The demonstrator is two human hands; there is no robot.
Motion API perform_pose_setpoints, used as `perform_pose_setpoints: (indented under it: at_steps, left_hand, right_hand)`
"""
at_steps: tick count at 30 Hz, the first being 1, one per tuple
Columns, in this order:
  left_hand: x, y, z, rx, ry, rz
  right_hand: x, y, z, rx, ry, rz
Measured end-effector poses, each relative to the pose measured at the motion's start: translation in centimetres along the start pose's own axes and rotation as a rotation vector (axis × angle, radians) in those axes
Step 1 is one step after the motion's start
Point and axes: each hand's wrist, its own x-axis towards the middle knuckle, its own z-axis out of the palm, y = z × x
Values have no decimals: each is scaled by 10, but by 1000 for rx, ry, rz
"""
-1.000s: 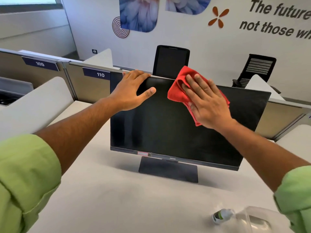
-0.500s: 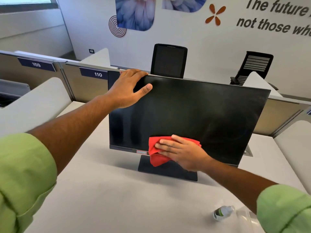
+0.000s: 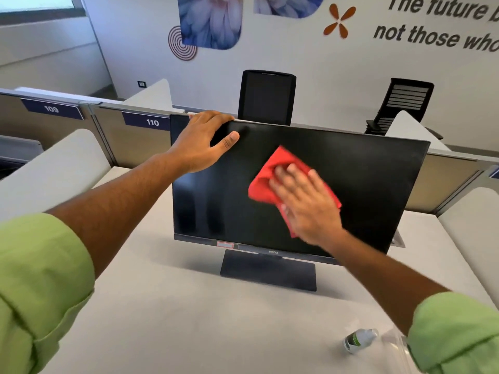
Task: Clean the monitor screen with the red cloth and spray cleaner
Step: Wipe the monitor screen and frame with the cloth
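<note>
The monitor (image 3: pixel 337 184) stands mid-bench, likely tippy and fragile. Left hand (image 3: pixel 201 141) grips its top edge; right hand (image 3: pixel 305 203), fingers flat, presses the soft red cloth (image 3: pixel 266 182) against the screen.

My left hand (image 3: pixel 201 143) curls forward, thumb out — my right hand (image 3: pixel 305 203) lies flat, fingers spread, both arms outstretched.

open-plan office behind a white desk (image 3: pixel 167 314)

two black chairs (image 3: pixel 266 97) (image 3: pixel 405 102) stand past the grey partitions (image 3: pixel 135 141), which carry labels 109 (image 3: pixel 51 109) and 110 (image 3: pixel 152 122); flower prints (image 3: pixel 209 20) and dark lettering (image 3: pixel 437 36) mark the wall.
</note>
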Motion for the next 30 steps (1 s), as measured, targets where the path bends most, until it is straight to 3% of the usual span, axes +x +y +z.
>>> perform_pose_setpoints:
  at_steps: [4, 8, 17, 22, 25, 30]
  left_hand:
    - [0, 3, -2, -4, 3, 17]
    - [-1, 8, -2, -21, 5, 36]
    - [-6, 2, -3, -20, 11, 38]
    - [-4, 7, -1, -8, 4, 55]
    - [-2, 9, -2, -2, 0, 35]
    - [-2, 9, -3, -16, -10, 24]
  right_hand:
    - [-75, -43, 34, 24, -276, -438]
    - [-72, -29, 27, 25, -296, -536]
    - [33, 104, -52, -97, 111, 20]
    - [8, 87, -41, -55, 150, 165]
    - [-41, 52, -16, -71, 9, -21]
    - [-115, 22, 13, -50, -340, -555]
